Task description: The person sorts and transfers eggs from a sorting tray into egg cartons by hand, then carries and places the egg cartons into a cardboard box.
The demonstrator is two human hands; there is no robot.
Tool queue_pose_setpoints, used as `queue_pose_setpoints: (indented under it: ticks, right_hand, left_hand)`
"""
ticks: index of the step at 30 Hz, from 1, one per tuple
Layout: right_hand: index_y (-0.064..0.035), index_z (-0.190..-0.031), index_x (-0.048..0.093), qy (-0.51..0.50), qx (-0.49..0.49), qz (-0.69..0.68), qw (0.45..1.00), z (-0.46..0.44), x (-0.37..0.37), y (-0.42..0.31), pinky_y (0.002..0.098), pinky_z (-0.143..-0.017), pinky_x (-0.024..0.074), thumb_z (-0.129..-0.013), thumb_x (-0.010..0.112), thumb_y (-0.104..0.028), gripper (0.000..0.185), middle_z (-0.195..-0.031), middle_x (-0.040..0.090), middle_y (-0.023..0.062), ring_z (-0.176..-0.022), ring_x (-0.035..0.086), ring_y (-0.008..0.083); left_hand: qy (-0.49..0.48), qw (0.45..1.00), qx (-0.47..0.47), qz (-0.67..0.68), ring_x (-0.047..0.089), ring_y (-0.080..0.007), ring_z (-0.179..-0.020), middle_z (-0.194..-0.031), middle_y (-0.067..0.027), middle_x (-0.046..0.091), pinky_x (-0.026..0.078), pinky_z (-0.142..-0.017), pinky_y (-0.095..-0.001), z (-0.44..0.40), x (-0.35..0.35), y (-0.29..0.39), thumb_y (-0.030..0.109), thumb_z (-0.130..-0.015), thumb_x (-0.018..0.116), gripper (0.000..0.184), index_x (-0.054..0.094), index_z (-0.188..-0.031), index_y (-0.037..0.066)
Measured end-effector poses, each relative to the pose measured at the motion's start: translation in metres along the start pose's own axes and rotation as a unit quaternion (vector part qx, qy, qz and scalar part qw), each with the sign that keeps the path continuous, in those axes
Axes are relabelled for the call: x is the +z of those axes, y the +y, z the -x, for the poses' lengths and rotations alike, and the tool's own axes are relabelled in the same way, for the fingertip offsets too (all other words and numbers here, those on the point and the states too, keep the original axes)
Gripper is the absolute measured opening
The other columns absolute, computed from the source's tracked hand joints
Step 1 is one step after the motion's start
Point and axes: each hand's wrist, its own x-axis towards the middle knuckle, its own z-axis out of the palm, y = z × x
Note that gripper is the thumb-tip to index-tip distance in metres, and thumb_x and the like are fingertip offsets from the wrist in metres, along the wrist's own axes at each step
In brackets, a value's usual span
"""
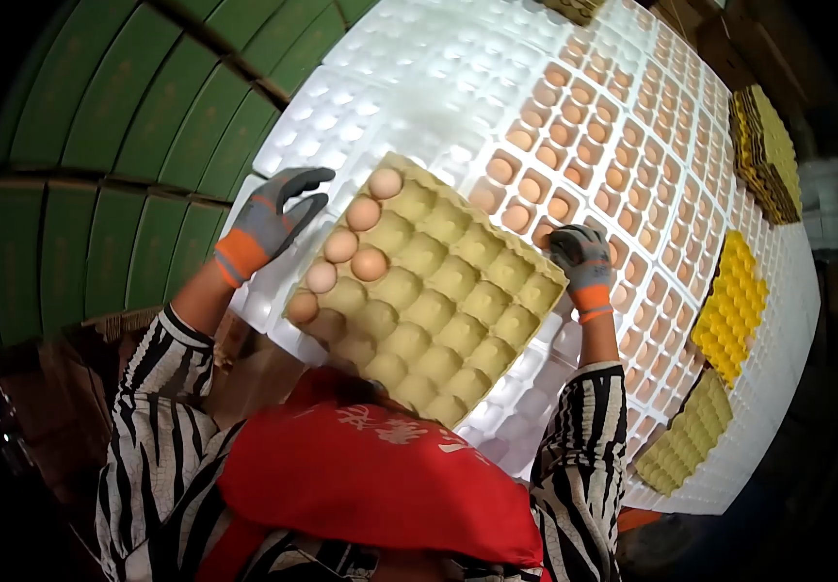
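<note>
A pulp egg tray (438,291) lies tilted across the white foam trays in front of me. Several brown eggs, among them one brown egg (370,263), sit along its left side; its other cups hold none. My left hand (278,209), in a grey and orange glove, is beside the tray's upper left edge, fingers apart and nothing in them. Just past the tray's right corner, my gloved right hand (582,254) has its fingers curled on an egg (542,235). The palm side of that hand is hidden.
White foam trays (380,97) cover the table; many cells on the right hold eggs. Stacked pulp trays (766,155), a yellow tray (731,308) and another pulp tray (686,432) lie along the right. Green boxes (99,107) are stacked at left. A red apron (370,475) shows below.
</note>
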Motion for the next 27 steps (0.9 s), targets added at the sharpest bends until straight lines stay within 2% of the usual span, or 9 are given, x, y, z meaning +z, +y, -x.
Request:
queue_pose_setpoints:
  ticks: [4, 9, 11, 12, 16, 19, 22, 25, 27]
  right_hand:
    - [-0.0079, -0.113, 0.072, 0.210, 0.184, -0.335, 0.900, 0.006, -0.022, -0.020, 0.0276, -0.086, 0.0523, -0.090, 0.068, -0.006, 0.023, -0.106, 0.072, 0.0051, -0.096, 0.067, 0.0140]
    - [-0.0093, -0.113, 0.072, 0.082, 0.105, -0.282, 0.950, 0.002, -0.036, -0.172, 0.0270, -0.078, 0.0545, -0.087, 0.072, -0.009, 0.026, -0.102, 0.072, 0.0046, -0.084, 0.069, 0.0122]
    - [-0.0148, -0.114, 0.070, -0.020, -0.004, -0.232, 0.972, 0.001, -0.013, -0.228, 0.0339, -0.076, 0.0556, -0.080, 0.080, -0.020, 0.036, -0.102, 0.068, 0.0094, -0.084, 0.068, 0.0221]
    - [-0.0145, -0.118, 0.066, 0.026, -0.108, -0.148, 0.983, 0.002, 0.014, -0.241, 0.0380, -0.082, 0.0535, -0.079, 0.080, -0.028, 0.044, -0.106, 0.065, 0.0107, -0.093, 0.064, 0.0272]
    - [-0.0101, -0.117, 0.065, -0.096, -0.044, -0.011, 0.994, -0.008, 0.046, -0.277, 0.0456, -0.090, 0.0497, -0.079, 0.075, -0.029, 0.043, -0.109, 0.065, 0.0143, -0.105, 0.060, 0.0371]
    - [-0.0069, -0.119, 0.065, -0.039, -0.033, -0.091, 0.995, -0.002, 0.043, -0.268, 0.0410, -0.085, 0.0523, -0.085, 0.074, -0.026, 0.040, -0.107, 0.068, 0.0129, -0.098, 0.065, 0.0312]
    - [-0.0049, -0.122, 0.065, -0.023, 0.157, -0.539, 0.827, 0.014, 0.032, -0.238, 0.0295, -0.070, 0.0543, -0.090, 0.073, -0.023, 0.037, -0.103, 0.069, 0.0061, -0.084, 0.066, 0.0172]
    - [-0.0028, -0.133, 0.060, 0.070, 0.265, -0.595, 0.756, 0.041, -0.029, -0.200, 0.0273, -0.065, 0.0552, -0.096, 0.067, -0.020, 0.042, -0.102, 0.067, 0.0079, -0.075, 0.065, 0.0137]
    - [-0.0044, -0.136, 0.057, 0.174, 0.300, -0.604, 0.718, 0.071, -0.047, -0.140, 0.0280, -0.066, 0.0556, -0.098, 0.063, -0.021, 0.042, -0.109, 0.066, 0.0086, -0.080, 0.066, 0.0156]
  left_hand:
    - [-0.001, 0.999, -0.024, 0.030, 0.060, -0.0206, -0.117, -0.127, -0.0114, 0.063, 0.049, -0.101, -0.0342, 0.052, 0.007, -0.025, 0.010, -0.094, 0.066, 0.039, 0.059, -0.132, 0.001]
    - [0.037, 0.994, 0.010, -0.104, 0.062, -0.0315, -0.111, -0.124, -0.0161, 0.063, 0.049, -0.096, -0.0396, 0.075, 0.019, -0.013, 0.018, -0.089, 0.072, 0.047, 0.060, -0.132, 0.007]
    - [0.048, 0.992, 0.015, -0.113, 0.060, -0.0337, -0.111, -0.122, -0.0152, 0.062, 0.048, -0.096, -0.0430, 0.070, 0.027, -0.015, 0.027, -0.088, 0.071, 0.049, 0.059, -0.132, 0.010]
    - [0.053, 0.991, 0.015, -0.119, 0.060, -0.0348, -0.110, -0.121, -0.0148, 0.062, 0.047, -0.096, -0.0448, 0.066, 0.033, -0.021, 0.031, -0.087, 0.071, 0.051, 0.059, -0.132, 0.011]
    - [0.033, 0.958, 0.016, -0.283, 0.060, -0.0318, -0.110, -0.120, -0.0120, 0.062, 0.047, -0.095, -0.0433, 0.045, 0.049, -0.021, 0.038, -0.082, 0.074, 0.053, 0.060, -0.127, 0.014]
    - [0.031, 0.965, 0.016, -0.260, 0.063, -0.0327, -0.104, -0.114, -0.0121, 0.064, 0.049, -0.091, -0.0441, 0.038, 0.045, -0.019, 0.037, -0.082, 0.074, 0.049, 0.062, -0.122, 0.012]
    - [0.085, 0.995, 0.034, -0.032, 0.067, -0.0264, -0.092, -0.103, -0.0118, 0.069, 0.054, -0.082, -0.0387, 0.043, 0.041, -0.043, 0.028, -0.088, 0.069, 0.039, 0.065, -0.120, 0.006]
    - [0.047, 0.949, -0.092, 0.299, 0.064, -0.0189, -0.104, -0.117, -0.0111, 0.066, 0.053, -0.088, -0.0312, 0.058, 0.023, -0.046, 0.020, -0.097, 0.058, 0.041, 0.058, -0.132, -0.002]
    - [0.015, 0.980, -0.048, 0.193, 0.063, -0.0208, -0.107, -0.123, -0.0131, 0.064, 0.053, -0.091, -0.0323, 0.070, 0.006, -0.054, 0.018, -0.099, 0.054, 0.041, 0.056, -0.135, -0.002]
